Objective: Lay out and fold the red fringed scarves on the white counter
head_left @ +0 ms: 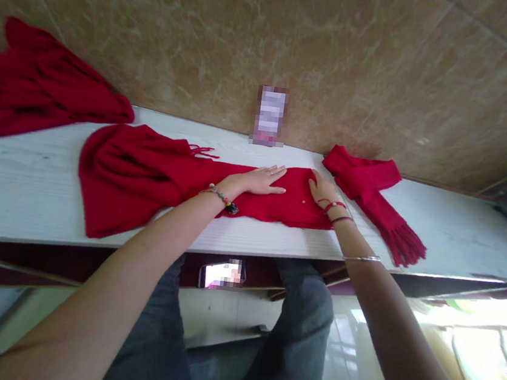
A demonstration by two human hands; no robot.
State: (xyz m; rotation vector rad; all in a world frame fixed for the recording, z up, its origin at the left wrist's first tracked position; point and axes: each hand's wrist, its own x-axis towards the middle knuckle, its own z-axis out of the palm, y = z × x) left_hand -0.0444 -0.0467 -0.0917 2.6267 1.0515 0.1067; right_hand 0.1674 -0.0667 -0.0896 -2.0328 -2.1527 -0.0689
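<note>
A long red scarf [292, 209] lies on the white bench-like surface, flattened on its right part and bunched in loose folds on its left. My left hand [261, 180] rests flat on the flattened part, fingers stretched out and palm down. At the scarf's right end, my right hand [323, 190] is bent over the edge, thumb on top; the other fingers are partly hidden. A small pale speck shows on the cloth between the hands. Just right of my right hand lies another red scarf [368, 185], crossed over itself, its fringe toward the front edge.
More bunched red cloth [40, 86] lies at the far left against the brown marbled wall [184, 36]. A blurred-out upright card or packet [270, 115] leans on the wall. A lit phone [223, 274] lies below the front edge of the white surface [29, 189], above my knees.
</note>
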